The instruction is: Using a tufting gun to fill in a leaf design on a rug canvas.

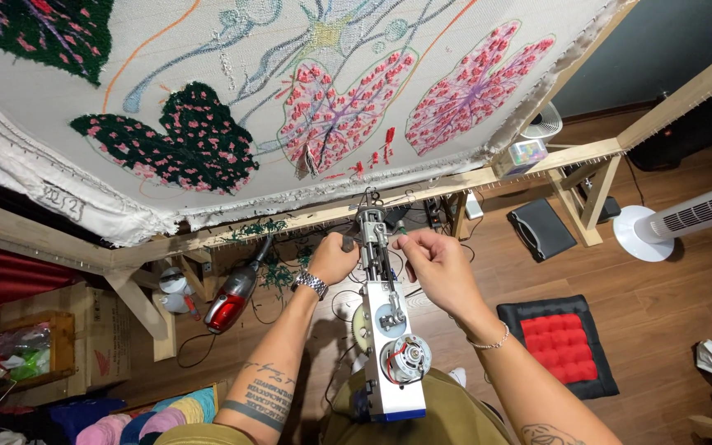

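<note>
Head | left hand, right hand pinch tufting gun tip

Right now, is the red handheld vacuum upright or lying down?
Tilted, neither: the red handheld vacuum leans diagonally, nozzle up against the wooden frame, body low near the floor.

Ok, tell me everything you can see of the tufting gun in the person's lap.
The tufting gun is a long, narrow metal machine with a white and blue body. An exposed round motor and gears sit at its near end; the needle end points away, toward the wooden frame. It rests on the person's lap. The left hand and right hand grip it on either side near the front.
</note>
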